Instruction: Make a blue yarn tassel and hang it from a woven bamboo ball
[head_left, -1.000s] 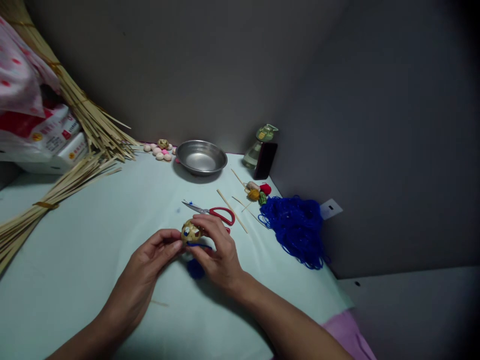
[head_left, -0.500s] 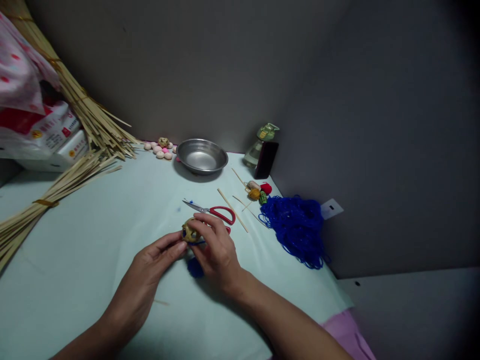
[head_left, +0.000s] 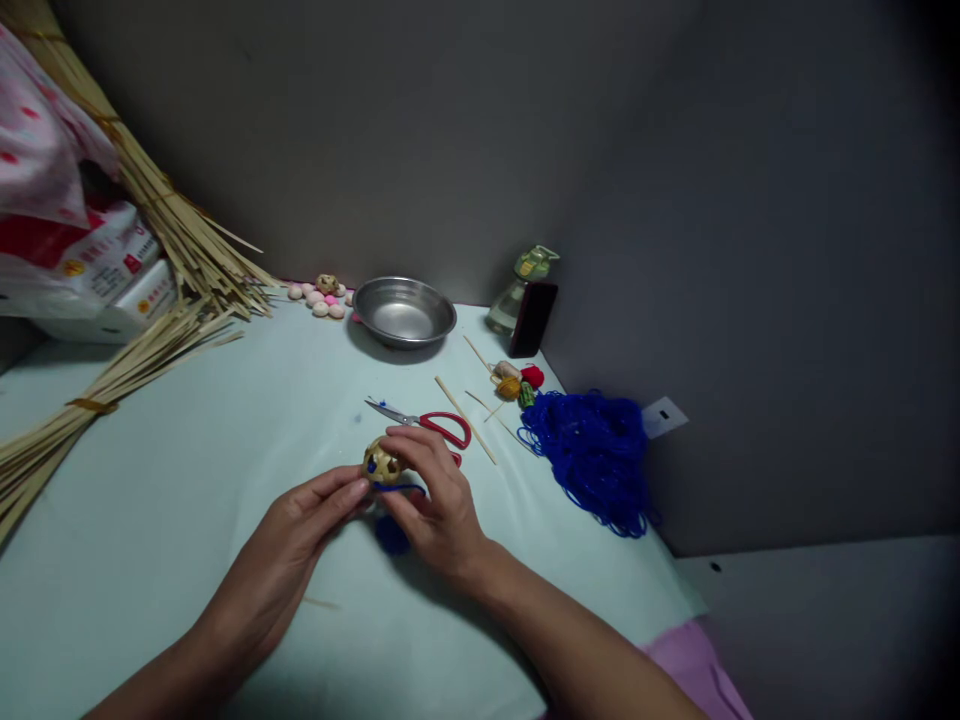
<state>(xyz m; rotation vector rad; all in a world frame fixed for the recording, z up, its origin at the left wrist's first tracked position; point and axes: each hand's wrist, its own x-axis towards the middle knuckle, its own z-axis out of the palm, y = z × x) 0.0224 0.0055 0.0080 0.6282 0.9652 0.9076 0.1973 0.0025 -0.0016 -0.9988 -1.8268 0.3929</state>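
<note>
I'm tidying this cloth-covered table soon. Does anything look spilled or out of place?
The blue cord looks most untidy: a loose tangle slumped by the wall, unlike the wound yarn balls. A stray bamboo sliver also lies alone on the pale cloth, below the left hand.

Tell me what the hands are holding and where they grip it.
A woven ball: the left hand pinches its left side with the fingertips, and the right hand grips its top and right side. A blue cord runs beneath it.
</note>
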